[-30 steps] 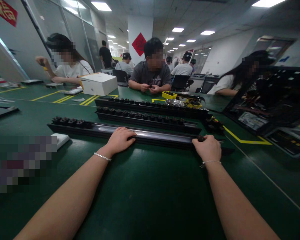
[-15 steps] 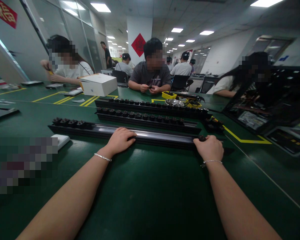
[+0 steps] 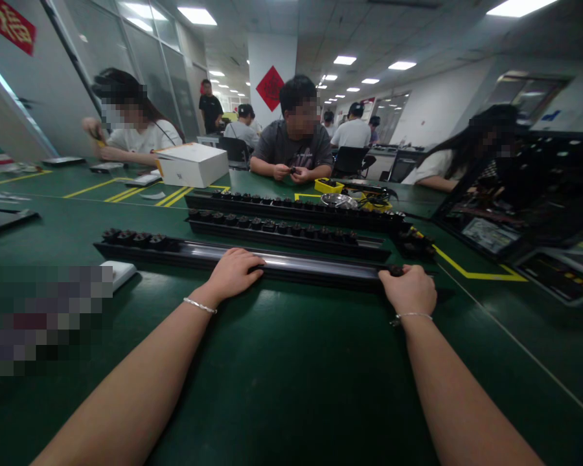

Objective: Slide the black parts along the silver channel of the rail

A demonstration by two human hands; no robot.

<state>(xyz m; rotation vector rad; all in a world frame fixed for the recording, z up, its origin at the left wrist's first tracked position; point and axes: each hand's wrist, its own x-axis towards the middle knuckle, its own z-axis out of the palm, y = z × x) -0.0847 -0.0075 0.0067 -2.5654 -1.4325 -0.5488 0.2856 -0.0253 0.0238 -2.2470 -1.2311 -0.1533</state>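
Note:
A long black rail (image 3: 315, 264) lies across the table before me, with several small black knob-like parts (image 3: 140, 239) seated at its left end. My left hand (image 3: 236, 272) grips the rail near its middle, fingers over the top and thumb along the near side. At the right end, my right hand (image 3: 411, 289) is closed around a small black part (image 3: 395, 270) on the rail; the fingers hide most of it. Behind lie a second rail (image 3: 374, 248) and a third rail (image 3: 193, 202), both bearing rows of similar black parts.
On the green table (image 3: 291, 375) stand a white box (image 3: 199, 165), yellow trays (image 3: 328, 186) and a round metal dish (image 3: 339, 200). A large black-framed unit (image 3: 490, 194) is at the right. A co-worker (image 3: 291, 142) sits opposite, with others at both sides.
My right hand has shifted slightly to the right and down with the small black part at the rail's end. My left hand stays in place on the rail.

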